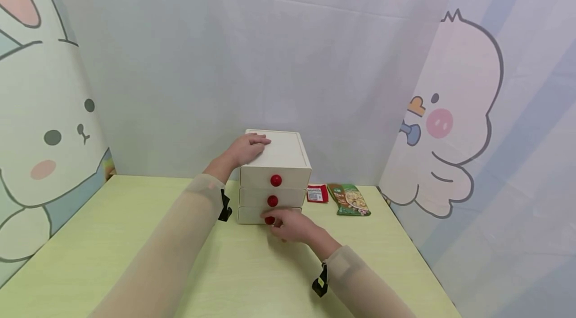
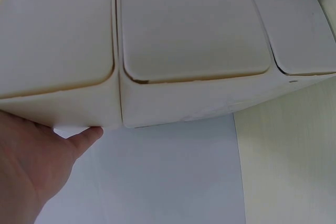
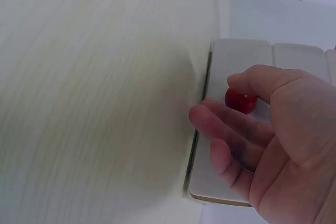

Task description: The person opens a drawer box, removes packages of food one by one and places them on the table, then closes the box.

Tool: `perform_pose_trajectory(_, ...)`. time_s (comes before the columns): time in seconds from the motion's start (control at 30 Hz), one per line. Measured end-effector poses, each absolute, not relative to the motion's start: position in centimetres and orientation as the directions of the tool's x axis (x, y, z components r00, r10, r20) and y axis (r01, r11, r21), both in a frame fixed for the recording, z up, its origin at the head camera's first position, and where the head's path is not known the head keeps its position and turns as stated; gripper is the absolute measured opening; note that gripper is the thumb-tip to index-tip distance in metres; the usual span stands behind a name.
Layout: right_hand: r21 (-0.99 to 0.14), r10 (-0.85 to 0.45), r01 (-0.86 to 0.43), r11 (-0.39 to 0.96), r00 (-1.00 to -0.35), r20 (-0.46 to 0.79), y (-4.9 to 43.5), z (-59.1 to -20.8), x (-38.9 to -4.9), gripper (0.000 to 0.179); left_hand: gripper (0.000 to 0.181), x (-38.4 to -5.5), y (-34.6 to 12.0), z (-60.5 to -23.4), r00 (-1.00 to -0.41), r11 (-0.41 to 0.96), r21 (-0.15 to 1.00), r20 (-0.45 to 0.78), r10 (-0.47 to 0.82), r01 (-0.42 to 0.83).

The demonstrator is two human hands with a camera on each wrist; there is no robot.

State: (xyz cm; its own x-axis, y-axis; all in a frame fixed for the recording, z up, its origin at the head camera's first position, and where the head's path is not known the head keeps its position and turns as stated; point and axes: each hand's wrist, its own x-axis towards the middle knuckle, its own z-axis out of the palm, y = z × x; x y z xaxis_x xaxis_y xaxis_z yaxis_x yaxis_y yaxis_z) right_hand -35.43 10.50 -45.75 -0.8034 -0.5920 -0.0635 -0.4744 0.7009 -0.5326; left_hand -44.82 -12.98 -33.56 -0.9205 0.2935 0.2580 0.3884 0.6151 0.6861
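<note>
A small white three-drawer cabinet (image 1: 282, 150) stands on the table, each drawer front bearing a round red knob. My left hand (image 1: 249, 149) rests on the left part of its top, fingers stretched over the surface. In the left wrist view the thumb of the left hand (image 2: 39, 156) lies against the cabinet's side. At the bottom drawer (image 1: 252, 215), my right hand (image 1: 291, 225) has its thumb and fingers curled round the lowest red knob (image 3: 240, 101). The upper knob (image 1: 276, 180) and middle knob (image 1: 272, 201) are untouched. All three drawers look pushed in.
Right of the cabinet lie a small red packet (image 1: 317, 193) and a green and brown food packet (image 1: 349, 200). A pale curtain (image 1: 288, 68) hangs behind the light yellow-green table (image 1: 135, 238), with printed cartoon animals at both sides.
</note>
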Motion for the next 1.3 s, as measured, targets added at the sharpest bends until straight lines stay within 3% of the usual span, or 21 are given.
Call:
perform_pose_trajectory(0.33, -0.492, -0.559, -0.477, 0.728, -0.829, -0.023, 9.4, -46.8, -36.7, 0.029, 0.050, -45.1, -13.1, -33.7, -0.919, 0.619, 0.681, 0.258, 0.297, 0.391)
perform_pose_trajectory(0.6, -0.477, -0.575, -0.523, 0.706, -0.817, 0.044, 9.1, -47.0, -36.6, 0.019, 0.050, -45.2, -13.2, -33.8, -0.920, 0.619, 0.682, 0.255, 0.298, 0.390)
perform_pose_trajectory(0.97, -0.356, -0.610, -0.612, 0.706, -0.781, 0.133, 9.3, -47.4, -36.6, 0.018, 0.050, -45.1, -13.1, -33.6, -0.924, 0.635, 0.673, 0.246, 0.292, 0.379)
perform_pose_trajectory(1.3, -0.320, -0.623, -0.636, 0.702, -0.766, 0.156, 9.4, -47.5, -36.6, 0.018, 0.050, -44.9, -12.9, -33.4, -0.930, 0.643, 0.674, 0.232, 0.284, 0.365)
